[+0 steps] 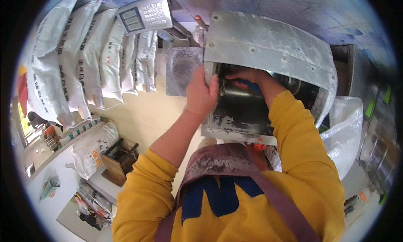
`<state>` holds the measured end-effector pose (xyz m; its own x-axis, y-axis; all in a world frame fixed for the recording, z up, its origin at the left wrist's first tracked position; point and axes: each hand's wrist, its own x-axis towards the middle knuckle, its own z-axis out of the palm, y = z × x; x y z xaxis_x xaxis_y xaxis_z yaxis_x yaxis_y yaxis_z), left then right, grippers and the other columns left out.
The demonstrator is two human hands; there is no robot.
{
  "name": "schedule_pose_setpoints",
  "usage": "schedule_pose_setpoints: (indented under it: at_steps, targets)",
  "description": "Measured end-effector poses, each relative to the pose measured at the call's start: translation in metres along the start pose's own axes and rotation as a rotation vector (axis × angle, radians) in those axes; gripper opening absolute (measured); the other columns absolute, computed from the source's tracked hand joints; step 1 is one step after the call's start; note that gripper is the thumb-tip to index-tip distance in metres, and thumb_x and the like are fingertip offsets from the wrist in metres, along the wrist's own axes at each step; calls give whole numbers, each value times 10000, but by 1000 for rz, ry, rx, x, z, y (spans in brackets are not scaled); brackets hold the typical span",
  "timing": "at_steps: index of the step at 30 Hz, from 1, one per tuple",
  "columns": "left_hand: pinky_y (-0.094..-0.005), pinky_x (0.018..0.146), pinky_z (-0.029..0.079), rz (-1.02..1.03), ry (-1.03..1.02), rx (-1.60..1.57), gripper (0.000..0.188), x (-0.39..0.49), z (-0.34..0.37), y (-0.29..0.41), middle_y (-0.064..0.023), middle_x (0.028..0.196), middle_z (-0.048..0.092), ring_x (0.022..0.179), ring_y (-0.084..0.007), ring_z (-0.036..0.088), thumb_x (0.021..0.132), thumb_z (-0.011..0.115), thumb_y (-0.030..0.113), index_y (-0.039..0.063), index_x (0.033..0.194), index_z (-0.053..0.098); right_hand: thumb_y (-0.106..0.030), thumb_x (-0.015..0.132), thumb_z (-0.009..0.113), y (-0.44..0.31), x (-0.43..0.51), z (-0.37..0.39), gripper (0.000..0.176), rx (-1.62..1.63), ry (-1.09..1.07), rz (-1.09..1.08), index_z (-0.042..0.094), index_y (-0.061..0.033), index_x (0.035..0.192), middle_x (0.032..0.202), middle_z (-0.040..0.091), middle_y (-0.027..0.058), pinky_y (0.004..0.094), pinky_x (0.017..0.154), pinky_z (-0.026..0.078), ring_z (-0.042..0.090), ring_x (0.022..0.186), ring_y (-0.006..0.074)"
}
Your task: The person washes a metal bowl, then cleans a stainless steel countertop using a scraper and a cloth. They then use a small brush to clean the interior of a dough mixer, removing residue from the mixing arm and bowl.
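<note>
In front of me stands a metal drum machine (267, 43), apparently a dough mixer, dusted white, with its open trough (242, 106) towards me. My left hand (201, 92) is at the trough's left side edge, the thumb on the inner side and the fingers on the outer. My right hand (248, 76) reaches into the trough under the curved hood, near the inner left wall. A blue thing (252, 86) shows in its grasp; the fingers hide most of it, so I cannot tell what it is. Whitish residue sticks to the dark trough wall.
White woven sacks (85, 56) with printing stand in a row at the left. Behind them rises a digital scale's keypad head (146, 15), with its platform (184, 70) beside the machine. A wooden stool (118, 163) stands lower left, a clear plastic bag (344, 131) at the right.
</note>
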<state>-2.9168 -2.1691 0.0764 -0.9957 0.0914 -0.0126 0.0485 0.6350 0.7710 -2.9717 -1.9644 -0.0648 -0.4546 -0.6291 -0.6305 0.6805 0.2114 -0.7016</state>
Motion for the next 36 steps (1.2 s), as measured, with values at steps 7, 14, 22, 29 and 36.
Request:
schedule_pose_setpoints:
  at_steps: [7,14,22,29,36]
  targets:
    - [-449,753,465,21,11,1,341,1,2,3,-211,1023,560,901,-414,561,869,551,207,22,1151,500,-147,889,469,31,25,3,338,-918,761,-400,550,-27,1195,1209,541,215,425,1001,366,472,1171,358]
    - [-447,762,469,42,13,-2,367,0,1,-1,-205,1035,563,901,-415,562,863,561,210,31,1175,488,-247,940,444,20,27,-7,310,-193,255,-3,585,-28,772,612,570,87,313,495,460,539,505,181]
    - [-453,748,474,50,9,4,391,-1,1,-2,-213,1034,566,906,-424,567,875,549,228,25,1199,473,-143,747,639,31,25,15,131,-254,448,113,673,-16,756,708,660,130,355,577,517,652,628,212]
    - [-467,735,470,27,-31,20,376,0,-1,0,-227,1011,574,899,-425,571,886,533,226,22,1195,464,-173,639,693,20,27,80,247,-1057,139,182,708,-27,837,1042,646,216,415,746,513,619,981,320]
    - [-468,740,463,100,18,-19,332,1,1,1,-242,964,592,872,-441,579,894,527,228,18,1145,468,-60,550,703,51,19,107,222,-969,273,142,698,-5,765,845,658,227,423,681,519,649,825,355]
